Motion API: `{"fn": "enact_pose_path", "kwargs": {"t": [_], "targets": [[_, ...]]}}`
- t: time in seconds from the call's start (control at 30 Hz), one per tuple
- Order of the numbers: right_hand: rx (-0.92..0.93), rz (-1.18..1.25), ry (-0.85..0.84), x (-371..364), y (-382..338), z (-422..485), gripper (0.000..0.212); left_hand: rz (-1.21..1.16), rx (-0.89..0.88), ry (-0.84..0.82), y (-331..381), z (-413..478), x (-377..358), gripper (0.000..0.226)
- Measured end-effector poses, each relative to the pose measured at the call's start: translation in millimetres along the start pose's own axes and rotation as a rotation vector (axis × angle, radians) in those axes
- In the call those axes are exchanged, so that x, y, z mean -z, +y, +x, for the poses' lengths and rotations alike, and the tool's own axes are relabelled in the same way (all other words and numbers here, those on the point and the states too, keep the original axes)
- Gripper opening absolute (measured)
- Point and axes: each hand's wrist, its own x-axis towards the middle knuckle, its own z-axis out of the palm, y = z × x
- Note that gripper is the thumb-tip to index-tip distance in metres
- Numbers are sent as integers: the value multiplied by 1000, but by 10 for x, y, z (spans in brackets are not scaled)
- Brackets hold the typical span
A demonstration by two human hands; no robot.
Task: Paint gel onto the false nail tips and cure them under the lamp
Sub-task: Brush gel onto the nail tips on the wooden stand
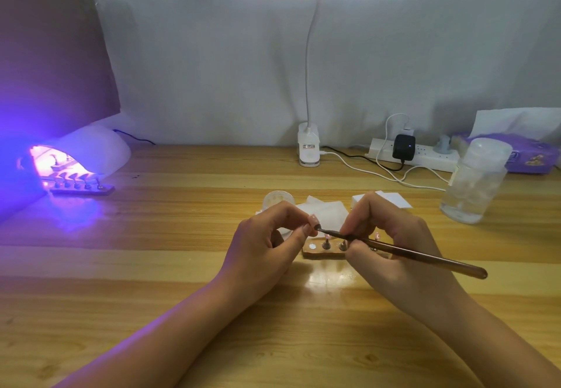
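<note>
My left hand (270,241) pinches a small false nail tip (314,221) between thumb and fingers, held above the table. My right hand (391,245) grips a brown gel brush (425,256), whose bristle end touches that tip. Below the hands lies a wooden tip holder (323,251) with metal stands, some bearing tips; my right hand hides part of it. A small open gel jar (278,200) stands behind my left hand. At the far left the white curing lamp (91,153) glows violet over a second holder (82,188) with several tips.
White wipes (329,210) lie behind the hands. A clear plastic bottle (476,179) stands at the right, with a power strip (425,155), cables and a purple tissue pack (528,153) behind it. A clip desk lamp (309,147) stands at the back centre. A dark board (51,59) leans at left.
</note>
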Motion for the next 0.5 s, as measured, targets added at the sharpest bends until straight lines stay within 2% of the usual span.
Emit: {"fn": "enact_pose_path", "kwargs": {"t": [0.23,0.5], "targets": [[6,-30,72,1,0,-3,11,36,-7,-18,4,-3,-7,9],[36,-108,18,-27,13,-9,12,30,4,-24,-26,-7,-7,10]]}}
